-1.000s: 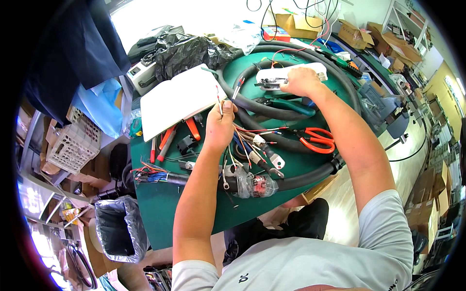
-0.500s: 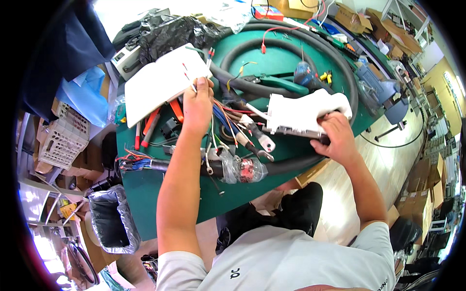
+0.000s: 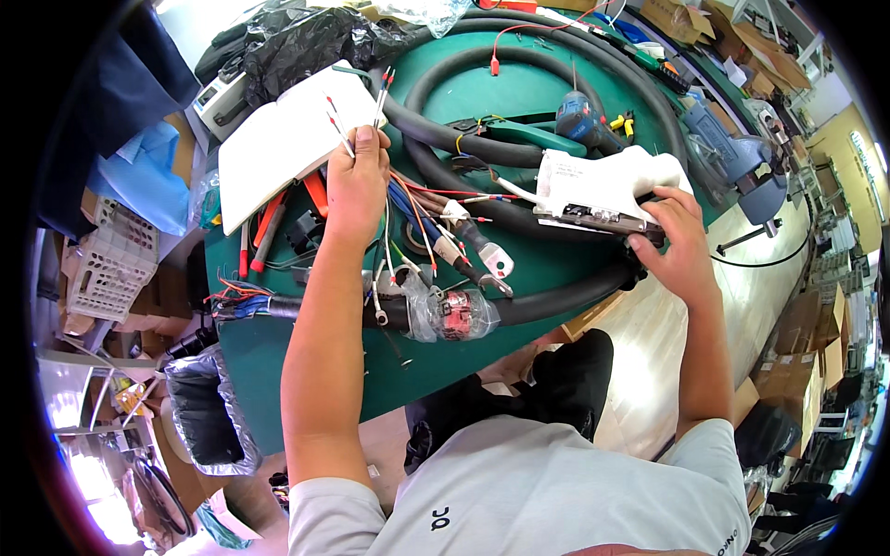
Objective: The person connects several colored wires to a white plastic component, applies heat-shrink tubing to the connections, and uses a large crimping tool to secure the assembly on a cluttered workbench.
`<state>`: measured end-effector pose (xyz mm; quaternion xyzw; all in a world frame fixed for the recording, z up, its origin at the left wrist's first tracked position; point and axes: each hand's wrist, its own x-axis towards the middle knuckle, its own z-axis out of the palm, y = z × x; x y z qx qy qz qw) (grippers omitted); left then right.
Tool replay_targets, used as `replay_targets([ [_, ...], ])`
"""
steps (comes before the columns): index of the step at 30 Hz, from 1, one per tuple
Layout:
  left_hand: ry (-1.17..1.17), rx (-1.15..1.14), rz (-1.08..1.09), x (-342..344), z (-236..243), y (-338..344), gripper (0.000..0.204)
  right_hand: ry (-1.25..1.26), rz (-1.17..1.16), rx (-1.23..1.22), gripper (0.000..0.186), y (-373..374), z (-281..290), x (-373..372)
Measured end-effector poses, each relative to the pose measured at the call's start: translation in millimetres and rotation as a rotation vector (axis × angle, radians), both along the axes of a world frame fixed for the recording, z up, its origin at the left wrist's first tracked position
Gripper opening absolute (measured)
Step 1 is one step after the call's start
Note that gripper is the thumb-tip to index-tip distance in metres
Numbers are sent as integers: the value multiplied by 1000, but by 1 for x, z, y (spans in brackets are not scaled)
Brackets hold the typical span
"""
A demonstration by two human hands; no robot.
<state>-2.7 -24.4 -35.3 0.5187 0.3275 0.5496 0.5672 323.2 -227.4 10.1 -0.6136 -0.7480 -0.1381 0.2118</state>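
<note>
Thin white wires with red tips [image 3: 341, 132] are pinched in my left hand [image 3: 360, 171], beside the open blank notebook [image 3: 260, 157]. My right hand [image 3: 672, 232] grips a white device [image 3: 598, 181] with a dark metal edge, held over the thick black cables. Between my hands, a loose bundle of coloured wires [image 3: 417, 218] fans out with metal lugs [image 3: 496, 262]. A black cable wrapped in clear plastic [image 3: 454, 315] lies along the table's front. Orange-handled tools [image 3: 271, 227] rest left of my left forearm. A green-handled tool [image 3: 528, 134] sits inside the coil.
A blue drill [image 3: 577, 120] and coiled cable [image 3: 436, 69] lie at the back of the green table [image 3: 250, 371]. A black plastic bag [image 3: 297, 51] is behind the notebook. A lined bin [image 3: 209, 412] stands front left; boxes [image 3: 779, 380] stand at right.
My right hand has brought the white device from inside the coil toward the right and front, uncovering the drill. My left hand still holds the wires; the head view has shifted.
</note>
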Motion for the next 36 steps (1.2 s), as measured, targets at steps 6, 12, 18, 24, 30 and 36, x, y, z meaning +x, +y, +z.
replay_targets([
  [6,-3,16,-6,2,0,-1,31,62,-22,-114,34,-2,17,-3],
  [12,24,19,-33,-3,-2,1,30,80,159,40,30,28,43,-64],
  [18,-3,7,1,-3,1,2,31,-220,137,-363,34,113,45,-112],
  [24,57,39,1,-3,-4,4,31,-461,6,-579,49,112,49,-103],
  [30,48,38,-18,-1,-7,6,34,-439,150,-304,64,91,27,-85],
  [36,84,42,15,-4,-6,5,31,-356,138,-95,62,75,58,-93],
])
